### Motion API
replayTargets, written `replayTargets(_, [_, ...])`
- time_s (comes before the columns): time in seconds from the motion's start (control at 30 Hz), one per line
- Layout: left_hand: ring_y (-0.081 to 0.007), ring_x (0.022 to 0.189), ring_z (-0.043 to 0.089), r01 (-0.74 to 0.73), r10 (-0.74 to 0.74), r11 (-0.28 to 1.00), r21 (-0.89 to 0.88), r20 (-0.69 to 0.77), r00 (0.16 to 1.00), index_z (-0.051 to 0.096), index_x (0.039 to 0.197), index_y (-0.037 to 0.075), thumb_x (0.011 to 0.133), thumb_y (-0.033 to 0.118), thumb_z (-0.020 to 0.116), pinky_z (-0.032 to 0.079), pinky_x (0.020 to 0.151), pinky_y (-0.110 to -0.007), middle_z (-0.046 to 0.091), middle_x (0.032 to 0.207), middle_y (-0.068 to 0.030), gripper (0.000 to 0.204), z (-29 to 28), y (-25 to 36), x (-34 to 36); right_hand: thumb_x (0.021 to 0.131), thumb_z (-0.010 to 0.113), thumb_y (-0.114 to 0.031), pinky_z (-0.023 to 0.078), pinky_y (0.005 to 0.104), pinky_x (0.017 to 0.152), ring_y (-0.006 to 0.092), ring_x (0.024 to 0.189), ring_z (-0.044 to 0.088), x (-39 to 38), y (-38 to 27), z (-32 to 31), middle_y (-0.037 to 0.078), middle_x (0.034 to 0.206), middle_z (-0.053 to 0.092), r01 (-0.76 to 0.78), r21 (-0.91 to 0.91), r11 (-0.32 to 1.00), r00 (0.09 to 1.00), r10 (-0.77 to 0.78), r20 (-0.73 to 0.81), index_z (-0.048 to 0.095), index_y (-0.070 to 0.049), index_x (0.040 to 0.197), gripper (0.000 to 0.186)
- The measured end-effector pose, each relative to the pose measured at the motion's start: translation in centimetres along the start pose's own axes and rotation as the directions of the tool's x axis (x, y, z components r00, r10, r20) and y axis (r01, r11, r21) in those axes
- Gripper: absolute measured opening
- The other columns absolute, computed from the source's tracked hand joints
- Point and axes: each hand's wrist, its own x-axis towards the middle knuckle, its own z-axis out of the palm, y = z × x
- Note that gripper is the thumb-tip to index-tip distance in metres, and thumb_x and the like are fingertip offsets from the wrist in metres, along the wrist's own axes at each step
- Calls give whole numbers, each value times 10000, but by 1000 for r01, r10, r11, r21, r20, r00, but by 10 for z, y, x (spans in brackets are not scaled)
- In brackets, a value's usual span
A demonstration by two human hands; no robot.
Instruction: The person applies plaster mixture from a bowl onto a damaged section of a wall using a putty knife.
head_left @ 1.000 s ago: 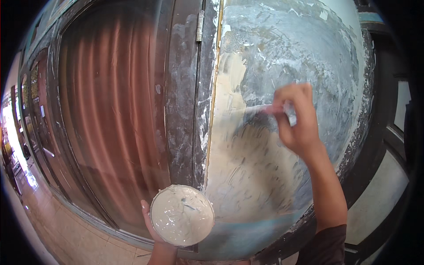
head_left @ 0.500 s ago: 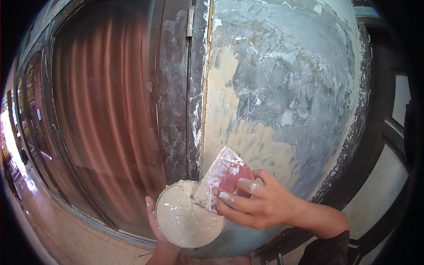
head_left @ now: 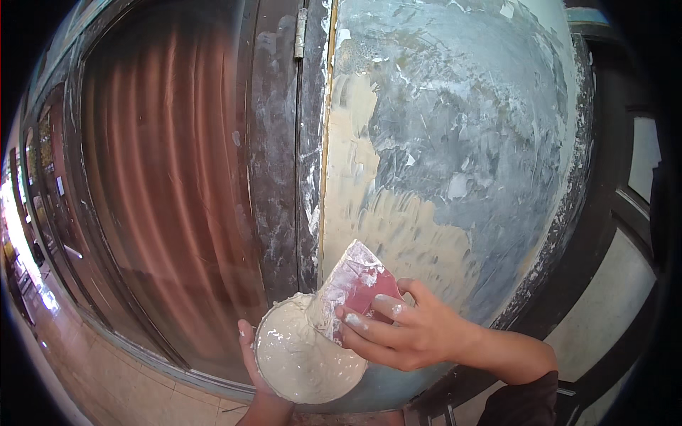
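Observation:
My left hand (head_left: 254, 357) is closed around the left side of a round bowl (head_left: 257, 358), its thumb along the outside and the other fingers hidden beneath. Thick cream-coloured filler paste (head_left: 305, 362) fills the bowl, with a raised lump near the far rim. In my right hand (head_left: 408, 330) is a flat red spreader (head_left: 368, 287), gripped between thumb and fingers. Pale paste crusts the spreader's left edge and upper corner; its lower left edge dips into the paste. White smears mark my right fingertips. Behind stands a grey wall (head_left: 469, 135) with fresh cream paste (head_left: 405, 227) along its left and lower part.
Left of the wall is a dark wooden frame (head_left: 277, 163) with a metal hinge (head_left: 300, 33). Glass with a reddish-brown curtain (head_left: 170, 192) behind it lies farther left. A dark panelled door (head_left: 604, 206) stands on the right. Tiled floor (head_left: 135, 369) shows at the lower left.
The spreader and my right hand have shifted slightly left and the blade sits over the paste. The bowl has moved a little right and down. The view has turned slightly.

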Motion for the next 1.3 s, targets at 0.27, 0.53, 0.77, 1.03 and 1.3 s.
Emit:
replayTargets(0.27, [-341,1262,615,29,-22,986,162,-45,999,609,1384,48,1039,678,416,477,1115,-498,631,1405,-171,745,2,1,0,866,730,-223,462,365,700,172,1004,602,1,-3,2,-22,1171,650,-48,46,998,997,51,-64,734,-168,1114,255])
replayTargets(0.53, [-356,1285,602,38,-36,998,-44,28,999,570,1427,44,1032,697,401,480,1117,-515,596,1445,-182,782,-16,1,3,833,764,-235,453,369,681,177,902,588,0,4,-10,-42,1098,673,-101,8,995,992,101,-73,741,-173,1087,263])
replayTargets(0.77, [-437,1310,566,85,-86,996,-13,-73,994,542,1480,108,1002,752,382,475,1068,-663,556,1489,-194,817,-24,-7,8,795,762,-145,474,368,627,227,802,610,0,35,-20,-1,916,683,-283,30,959,954,284,-93,706,-129,1000,213])
replayTargets(1.03, [-470,1342,528,208,-207,978,-31,23,978,448,1542,74,956,820,330,459,1063,-690,475,1554,-217,956,-25,-5,7,898,712,-23,538,410,740,339,819,673,34,116,-45,140,873,697,-508,362,782,753,607,-253,688,-53,1037,144])
replayTargets(1.3, [-535,1318,518,87,-61,962,259,-106,993,519,1518,165,930,848,364,380,964,-868,495,1556,-191,915,-44,-1,8,967,722,-347,468,421,960,369,1024,590,65,204,-50,223,1030,664,-770,191,609,543,782,-306,678,-48,1136,346])
